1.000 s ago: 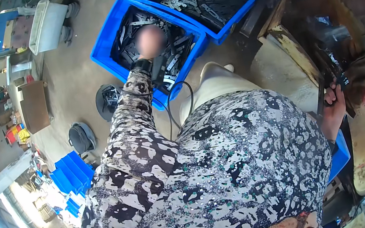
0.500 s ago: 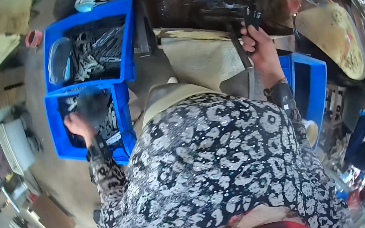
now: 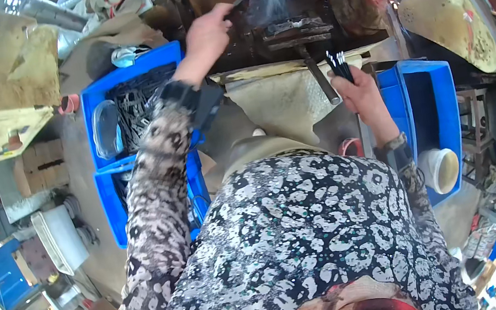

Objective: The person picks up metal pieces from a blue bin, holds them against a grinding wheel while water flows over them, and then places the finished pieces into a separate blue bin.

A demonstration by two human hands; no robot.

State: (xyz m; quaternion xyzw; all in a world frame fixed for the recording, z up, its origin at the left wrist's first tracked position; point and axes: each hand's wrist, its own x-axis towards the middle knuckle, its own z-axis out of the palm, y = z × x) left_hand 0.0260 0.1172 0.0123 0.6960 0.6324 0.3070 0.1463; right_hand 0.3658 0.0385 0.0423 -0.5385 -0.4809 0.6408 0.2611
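My left hand (image 3: 208,34) is stretched forward and pinches a small thin dark piece (image 3: 237,3) at its fingertips. That piece points toward a pale, shiny splash-like patch (image 3: 272,4) in a dark wet work area. On the other side, my right hand (image 3: 359,94) grips a small bundle of dark flat strips (image 3: 340,66) with bright ends, held upright. Between the hands is a dark metal fixture (image 3: 298,34) with a bar handle (image 3: 317,75) sloping toward me; neither hand touches it.
Two blue bins stand at left: the far bin (image 3: 86,94) holds many dark metal strips, while my left arm partly hides the near bin (image 3: 113,209). At right, another blue bin (image 3: 453,112) contains a white bucket (image 3: 441,171). A pale sheet (image 3: 271,99) hangs below the work area.
My left hand has left the near blue bin and moved forward and right to the wet work area. My right hand has come down closer to me, still gripping the strips. The view has shifted.
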